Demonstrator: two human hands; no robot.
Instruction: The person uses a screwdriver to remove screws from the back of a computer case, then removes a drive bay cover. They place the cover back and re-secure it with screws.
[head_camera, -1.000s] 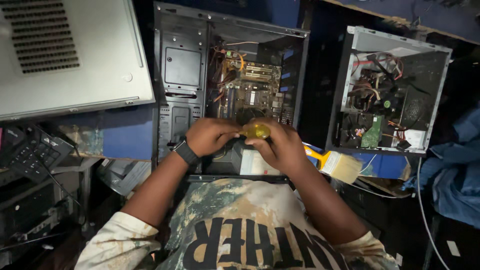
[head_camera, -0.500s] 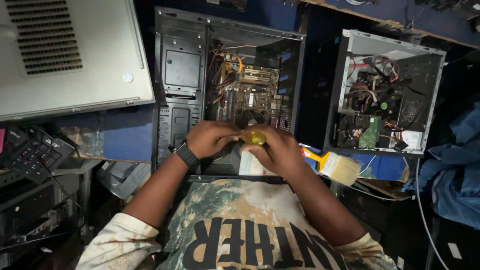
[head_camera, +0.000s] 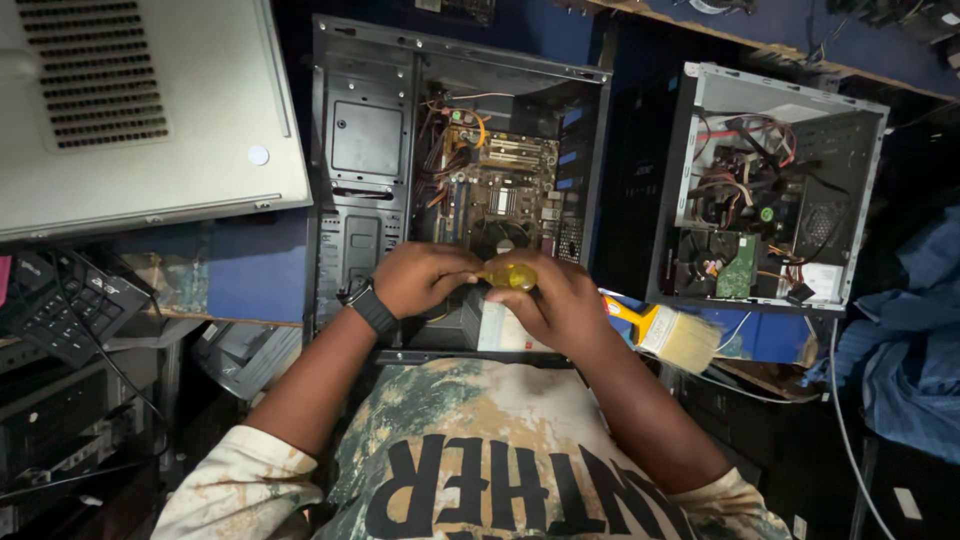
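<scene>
My right hand (head_camera: 558, 303) grips the clear yellow handle of a screwdriver (head_camera: 510, 275), held level in front of an open black computer case (head_camera: 345, 150). My left hand (head_camera: 420, 277), with a black watch on the wrist, closes around the screwdriver's other end. Both hands hover just over the case's lower edge, below the motherboard (head_camera: 497, 190). The screwdriver's shaft and tip are hidden by my left fingers.
A second open case (head_camera: 860, 200) with cables stands at the right. A paintbrush with an orange handle (head_camera: 672, 333) lies by my right wrist. A grey case panel (head_camera: 130, 110) sits top left, a black keypad device (head_camera: 60, 305) at left, blue cloth (head_camera: 915, 360) at right.
My hands have stayed together on the screwdriver, with only small shifts of the fingers; the view has drifted slightly.
</scene>
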